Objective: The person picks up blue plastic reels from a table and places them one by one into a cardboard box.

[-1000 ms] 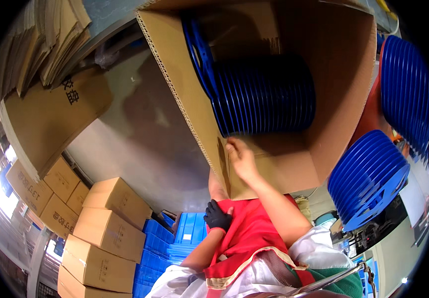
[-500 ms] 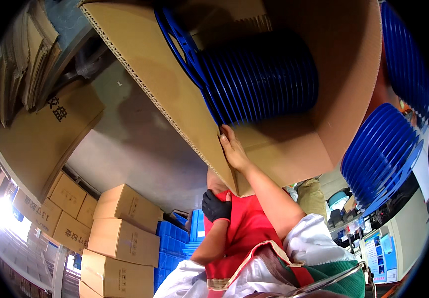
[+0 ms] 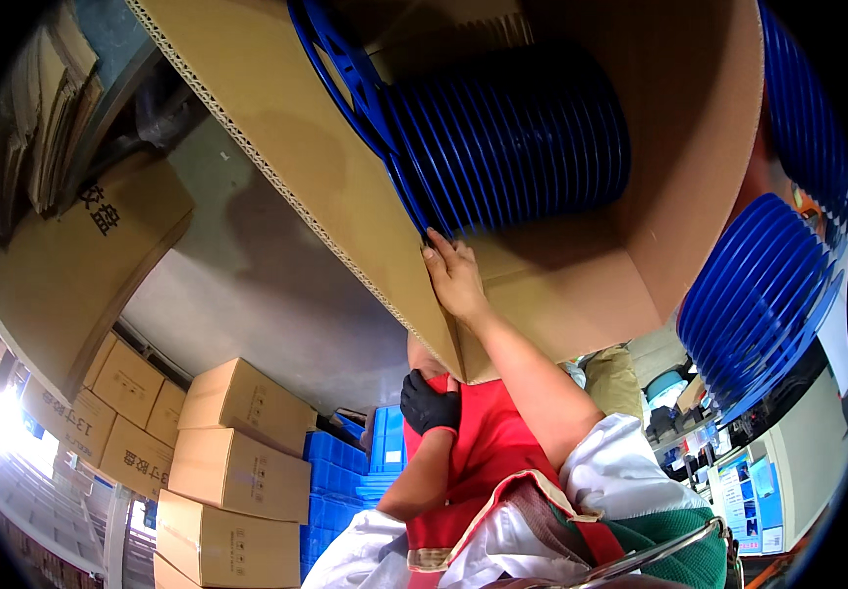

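Observation:
A large open cardboard box [image 3: 581, 285] fills the upper middle. Inside it lies a row of blue plastic reels [image 3: 512, 147] standing on edge, the left-most one tilted toward the box's left wall. My bare right hand [image 3: 456, 280] reaches into the box, its fingers stretched against the lower rim of the left-hand reels. Below the box's near corner, my left hand [image 3: 430, 404] in a black glove with a bare thumb rests against my red apron [image 3: 478, 432]. Its fingers are curled, and whatever they hold is hidden.
More blue reels [image 3: 758, 304] stand in rows to the right. Stacked closed cartons [image 3: 237, 476] and blue plastic bins [image 3: 335, 466] are at the lower left. A flat cardboard sheet [image 3: 80, 265] and folded cardboard [image 3: 41, 118] lie farther left, beside the grey floor [image 3: 267, 294].
The view has shifted a little, so most things sit slightly farther left. My right hand's fingers have moved slightly and still touch the reels' lower rim. My left hand stays in place.

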Available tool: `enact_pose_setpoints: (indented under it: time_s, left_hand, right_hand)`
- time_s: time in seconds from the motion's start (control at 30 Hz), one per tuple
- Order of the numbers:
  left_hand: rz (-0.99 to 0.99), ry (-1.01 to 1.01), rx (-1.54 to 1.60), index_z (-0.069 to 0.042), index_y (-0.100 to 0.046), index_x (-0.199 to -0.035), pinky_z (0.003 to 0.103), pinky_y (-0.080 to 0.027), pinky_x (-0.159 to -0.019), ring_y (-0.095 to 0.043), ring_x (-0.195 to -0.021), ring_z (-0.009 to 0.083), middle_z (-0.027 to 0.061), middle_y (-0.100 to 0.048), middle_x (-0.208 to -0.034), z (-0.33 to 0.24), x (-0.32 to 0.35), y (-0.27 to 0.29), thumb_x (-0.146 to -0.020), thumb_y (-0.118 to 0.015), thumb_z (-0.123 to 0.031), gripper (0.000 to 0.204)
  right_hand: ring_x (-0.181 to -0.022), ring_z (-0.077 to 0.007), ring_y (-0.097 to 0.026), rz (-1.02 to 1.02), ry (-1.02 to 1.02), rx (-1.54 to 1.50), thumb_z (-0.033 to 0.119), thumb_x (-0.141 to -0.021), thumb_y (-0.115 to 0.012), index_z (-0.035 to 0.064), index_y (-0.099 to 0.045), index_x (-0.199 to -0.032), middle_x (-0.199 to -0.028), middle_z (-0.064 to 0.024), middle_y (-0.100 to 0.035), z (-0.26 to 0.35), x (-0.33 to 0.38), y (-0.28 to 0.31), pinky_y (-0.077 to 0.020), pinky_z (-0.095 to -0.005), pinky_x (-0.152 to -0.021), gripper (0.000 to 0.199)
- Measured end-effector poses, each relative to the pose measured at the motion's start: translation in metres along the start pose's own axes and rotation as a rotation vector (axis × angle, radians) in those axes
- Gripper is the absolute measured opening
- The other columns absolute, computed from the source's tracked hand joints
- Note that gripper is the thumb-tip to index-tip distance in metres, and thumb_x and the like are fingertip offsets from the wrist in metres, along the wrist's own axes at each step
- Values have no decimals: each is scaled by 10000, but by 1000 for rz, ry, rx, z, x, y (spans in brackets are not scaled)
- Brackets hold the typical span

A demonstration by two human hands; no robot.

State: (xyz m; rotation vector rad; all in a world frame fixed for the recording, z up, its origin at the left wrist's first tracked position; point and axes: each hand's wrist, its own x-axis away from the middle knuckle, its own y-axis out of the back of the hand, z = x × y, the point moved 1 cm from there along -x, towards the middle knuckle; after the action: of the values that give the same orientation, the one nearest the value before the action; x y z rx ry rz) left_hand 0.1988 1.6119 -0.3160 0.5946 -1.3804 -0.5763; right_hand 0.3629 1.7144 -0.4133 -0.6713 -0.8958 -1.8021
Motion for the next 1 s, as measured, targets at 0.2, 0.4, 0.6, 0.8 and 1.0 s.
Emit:
enact_pose_setpoints:
  time_s: [0.2,0.4,0.6,0.8,1.0]
  left_hand:
    - [25,24,11,-23,-461,-1085,420,-390,-841,-487,-986,346,165,-512,-1054,-7,2,0,-661,-673,-358,580]
    - [61,42,12,-32,-449,-1114,416,-380,-859,-475,-1007,345,163,-507,-1068,-8,0,1,-646,-674,-325,596]
    - [20,-12,-27,-39,-452,-1043,419,-396,-806,-494,-936,345,152,-512,-993,-8,-2,-2,-632,-679,-355,566]
    - [25,-20,-50,-40,-460,-1036,424,-403,-793,-499,-925,350,150,-514,-995,-10,-3,2,-630,-674,-361,560]
    - [60,9,-53,-43,-465,-1047,425,-403,-795,-502,-922,347,153,-513,-1001,-7,-5,-1,-621,-680,-376,582]
  right_hand:
    - [-1092,-344,-432,-160,102,205,319,-858,-497,98,-520,-1199,-1226,-188,-426,2,4,2,-360,-409,-907,407]
    - [-1063,-362,-460,-249,73,-20,214,-839,-516,2,-443,-1222,-1212,-189,-472,5,12,1,-341,-399,-925,443]
    - [-1043,-340,-461,-291,-53,-26,195,-829,-530,12,-462,-1211,-1180,-179,-488,-10,3,1,-352,-391,-907,429]
    - [-1062,-332,-447,-427,22,225,187,-827,-540,25,-498,-1180,-1145,-187,-484,-11,6,1,-364,-379,-901,390]
    - [-1068,-351,-455,-435,-18,-1,187,-817,-543,-22,-415,-1219,-1122,-201,-503,-17,3,0,-347,-393,-925,471]
